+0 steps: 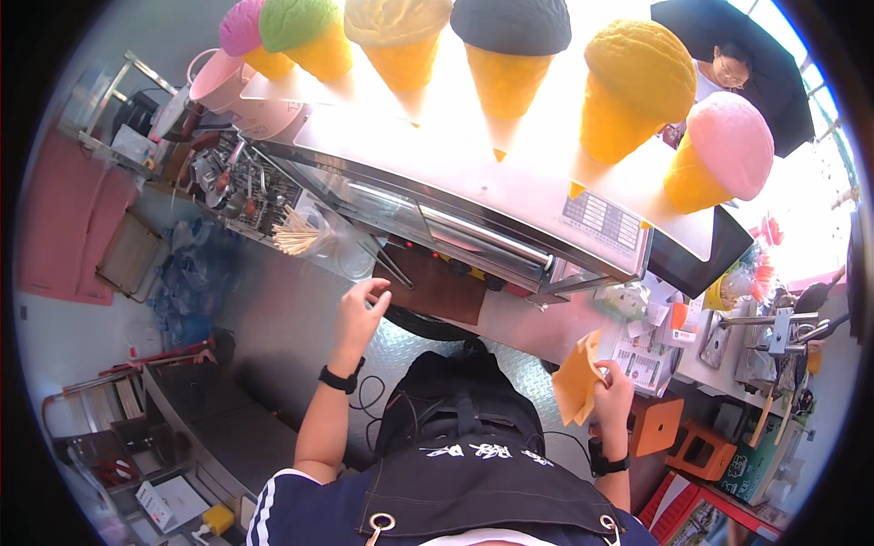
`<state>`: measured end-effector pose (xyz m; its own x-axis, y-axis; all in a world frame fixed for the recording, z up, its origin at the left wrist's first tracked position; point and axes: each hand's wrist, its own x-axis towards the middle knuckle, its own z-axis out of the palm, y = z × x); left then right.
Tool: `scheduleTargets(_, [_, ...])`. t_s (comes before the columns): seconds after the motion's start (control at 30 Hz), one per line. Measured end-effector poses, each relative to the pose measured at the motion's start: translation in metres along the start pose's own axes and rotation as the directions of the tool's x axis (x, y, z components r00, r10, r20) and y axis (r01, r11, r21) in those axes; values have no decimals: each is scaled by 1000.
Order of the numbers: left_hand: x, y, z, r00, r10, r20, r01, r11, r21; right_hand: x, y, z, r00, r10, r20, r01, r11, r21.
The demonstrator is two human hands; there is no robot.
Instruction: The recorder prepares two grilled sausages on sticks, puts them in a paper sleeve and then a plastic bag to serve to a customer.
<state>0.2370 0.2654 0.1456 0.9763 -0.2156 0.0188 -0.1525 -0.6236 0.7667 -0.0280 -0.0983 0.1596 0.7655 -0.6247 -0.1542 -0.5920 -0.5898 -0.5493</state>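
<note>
My right hand (613,396) grips a yellow-brown paper bag (578,379) by its edge, to the right of my apron (478,478). Over the counter's front edge, my left hand (363,307) is raised with fingers curled and apart, holding nothing. Just beyond it, metal tongs (395,265) lie partly on a brown board (444,290). A roller grill with a glass and metal case (478,235) stands behind the board. Left of the tongs are a bundle of wooden sticks (295,233) in a clear container and a clear round container (355,258).
Large model ice cream cones (511,78) line the top of the case. A person (729,68) stands beyond under a black umbrella (758,102). Utensils fill a rack (256,181) at left. Orange stools (703,450) stand at lower right; a dark-topped cabinet (218,409) is at lower left.
</note>
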Motion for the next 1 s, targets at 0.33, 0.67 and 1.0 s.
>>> scheduleTargets(0.33, [97, -106, -79, 923, 385, -1, -168, 404, 899, 52, 28, 103, 936, 85, -341, -204, 921, -331])
scheduleTargets(0.67, [147, -147, -89, 830, 128, 544, -557, 126, 821, 49, -195, 286, 864, -492, -106, 483, 870, -94])
scheduleTargets(1.0, [161, -150, -76, 792, 120, 598, -601, -21, 799, 93, -263, 399, 871, -481, -95, 399, 808, -433])
